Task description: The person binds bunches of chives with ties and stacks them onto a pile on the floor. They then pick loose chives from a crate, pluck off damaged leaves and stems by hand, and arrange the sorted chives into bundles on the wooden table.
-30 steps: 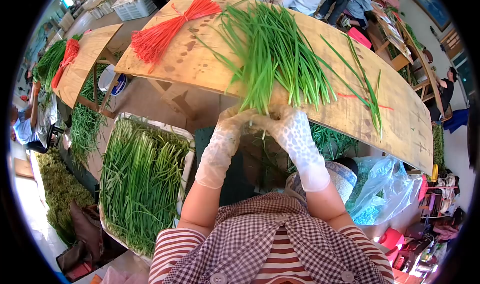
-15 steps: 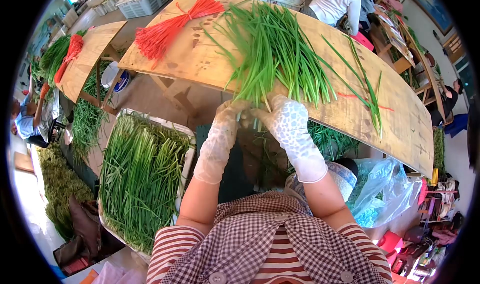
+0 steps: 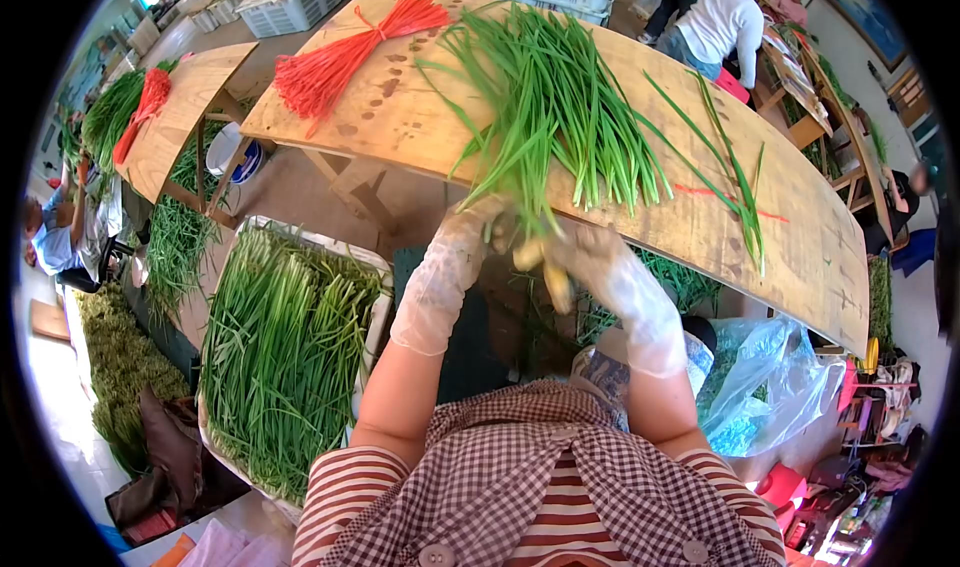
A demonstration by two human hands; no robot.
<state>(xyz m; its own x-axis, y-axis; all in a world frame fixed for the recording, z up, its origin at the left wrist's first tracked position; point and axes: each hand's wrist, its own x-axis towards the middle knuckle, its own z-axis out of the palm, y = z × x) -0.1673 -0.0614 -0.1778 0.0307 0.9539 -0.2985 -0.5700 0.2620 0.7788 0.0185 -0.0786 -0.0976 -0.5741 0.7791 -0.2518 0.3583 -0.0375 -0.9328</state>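
Note:
A pile of long green chives [image 3: 570, 97] lies fanned over the wooden table [image 3: 790, 207], pale stem ends toward me. At the table's near edge my left hand [image 3: 478, 229], in a thin whitish glove, is closed around the stem ends of a few chives. Just to its right is my right hand [image 3: 595, 262], gloved too and smeared by motion, its yellowish fingertips below the stems. Whether it grips anything is not visible. Several loose chives [image 3: 740, 187] and a red strip [image 3: 690, 190] rest right of the pile.
A tied bundle of red strips [image 3: 350, 57] lies at the table's far left. Below left stands a white crate [image 3: 384, 292] full of chives. A clear plastic bag [image 3: 775, 377] sits at lower right. Other people [image 3: 715, 27] are at nearby tables.
My right hand has moved right and down, away from my left hand, and is blurred. My left hand stays at the stem ends. A person in white at the back has shifted right.

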